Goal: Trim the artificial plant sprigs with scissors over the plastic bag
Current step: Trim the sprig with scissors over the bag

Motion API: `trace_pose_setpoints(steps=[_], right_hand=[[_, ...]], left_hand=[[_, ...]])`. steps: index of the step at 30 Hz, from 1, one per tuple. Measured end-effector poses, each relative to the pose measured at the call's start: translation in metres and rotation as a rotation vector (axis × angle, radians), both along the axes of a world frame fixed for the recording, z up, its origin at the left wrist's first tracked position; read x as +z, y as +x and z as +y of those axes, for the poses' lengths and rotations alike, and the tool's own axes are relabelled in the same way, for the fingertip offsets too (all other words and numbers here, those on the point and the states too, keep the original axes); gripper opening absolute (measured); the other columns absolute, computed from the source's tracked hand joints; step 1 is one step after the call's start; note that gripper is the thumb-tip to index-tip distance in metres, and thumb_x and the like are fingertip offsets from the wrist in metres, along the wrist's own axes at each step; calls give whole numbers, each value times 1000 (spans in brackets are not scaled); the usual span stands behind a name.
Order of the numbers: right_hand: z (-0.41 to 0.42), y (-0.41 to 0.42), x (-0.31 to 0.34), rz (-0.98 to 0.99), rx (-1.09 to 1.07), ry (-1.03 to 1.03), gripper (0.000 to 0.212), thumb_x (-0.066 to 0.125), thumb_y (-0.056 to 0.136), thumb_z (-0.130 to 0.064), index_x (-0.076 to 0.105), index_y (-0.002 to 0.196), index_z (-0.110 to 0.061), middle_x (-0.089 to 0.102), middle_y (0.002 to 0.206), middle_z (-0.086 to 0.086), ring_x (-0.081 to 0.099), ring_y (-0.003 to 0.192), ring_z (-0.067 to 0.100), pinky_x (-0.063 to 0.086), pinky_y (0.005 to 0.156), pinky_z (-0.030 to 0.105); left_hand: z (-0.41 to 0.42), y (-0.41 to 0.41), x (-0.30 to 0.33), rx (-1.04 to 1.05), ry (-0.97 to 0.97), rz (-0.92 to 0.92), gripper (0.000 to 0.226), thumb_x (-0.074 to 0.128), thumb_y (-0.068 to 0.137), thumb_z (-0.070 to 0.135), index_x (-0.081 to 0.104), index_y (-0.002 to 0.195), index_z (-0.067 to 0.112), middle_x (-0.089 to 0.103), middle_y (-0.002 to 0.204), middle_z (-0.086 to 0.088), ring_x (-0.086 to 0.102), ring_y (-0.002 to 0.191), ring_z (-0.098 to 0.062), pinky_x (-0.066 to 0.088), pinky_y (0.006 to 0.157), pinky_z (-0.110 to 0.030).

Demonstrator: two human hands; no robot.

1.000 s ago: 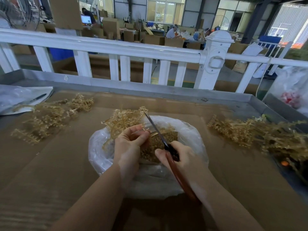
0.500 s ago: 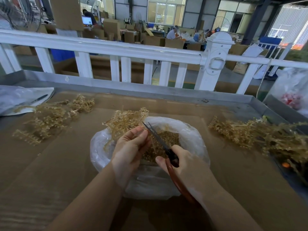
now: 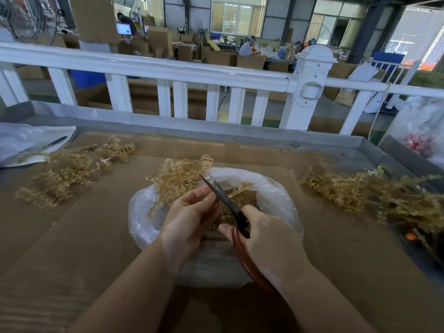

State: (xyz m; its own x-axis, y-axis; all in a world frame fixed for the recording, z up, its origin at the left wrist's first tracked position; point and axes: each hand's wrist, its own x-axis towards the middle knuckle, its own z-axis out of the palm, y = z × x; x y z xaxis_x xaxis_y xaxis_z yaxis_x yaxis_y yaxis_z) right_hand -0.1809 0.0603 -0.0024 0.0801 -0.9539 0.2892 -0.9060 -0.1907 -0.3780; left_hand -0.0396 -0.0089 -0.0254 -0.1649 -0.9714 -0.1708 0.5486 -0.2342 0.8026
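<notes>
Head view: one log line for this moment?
left hand: holds sprig | right hand: grips scissors, blades slightly apart | over plastic bag | phase: trimming

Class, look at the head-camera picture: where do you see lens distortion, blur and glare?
Head view: the white fence rail bows, a wide-angle effect; the sprig pile on the right smears near the edge; the far windows are bright; the scissors look sharp.

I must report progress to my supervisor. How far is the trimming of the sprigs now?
Done, it seems: cut bits lie in the bag, and a pile sits on the left, though I cannot tell if it is trimmed. In hand: the left hand holds a sprig over the bag, and the right hand works the scissors. Left, probably: the right pile.
</notes>
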Motion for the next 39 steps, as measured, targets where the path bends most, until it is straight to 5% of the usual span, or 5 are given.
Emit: trace_pose_setpoints(steps=[14,26,32,39], right_hand=[[5,-2,-8,43,-15,-27,39,39,83,-72,44,88,-33,56,76,-11,55,73,6,48,67,22],[5,0,-6,47,-16,0,40,39,83,-72,43,91,-33,56,81,-11,55,79,8,47,71,22],[5,4,-4,73,-27,-19,38,41,84,-70,35,86,-33,50,77,-11,48,76,9,32,65,20],[2,4,-6,69,-24,-4,34,42,87,-66,36,86,-33,52,75,-12,50,72,7,34,64,19]], left_hand=[[-1,1,6,31,125,67,18,55,88,-1,64,80,12,71,65,-1,67,55,-9,53,50,-19],[-1,1,4,15,175,92,21,52,89,-1,64,79,12,69,63,-1,64,50,-9,52,47,-18],[1,-2,4,55,153,61,21,52,90,-2,64,78,11,69,66,-3,66,55,-10,54,56,-22],[2,-3,2,55,164,49,19,56,88,-1,66,78,11,71,73,-3,67,63,-12,54,60,-23]])
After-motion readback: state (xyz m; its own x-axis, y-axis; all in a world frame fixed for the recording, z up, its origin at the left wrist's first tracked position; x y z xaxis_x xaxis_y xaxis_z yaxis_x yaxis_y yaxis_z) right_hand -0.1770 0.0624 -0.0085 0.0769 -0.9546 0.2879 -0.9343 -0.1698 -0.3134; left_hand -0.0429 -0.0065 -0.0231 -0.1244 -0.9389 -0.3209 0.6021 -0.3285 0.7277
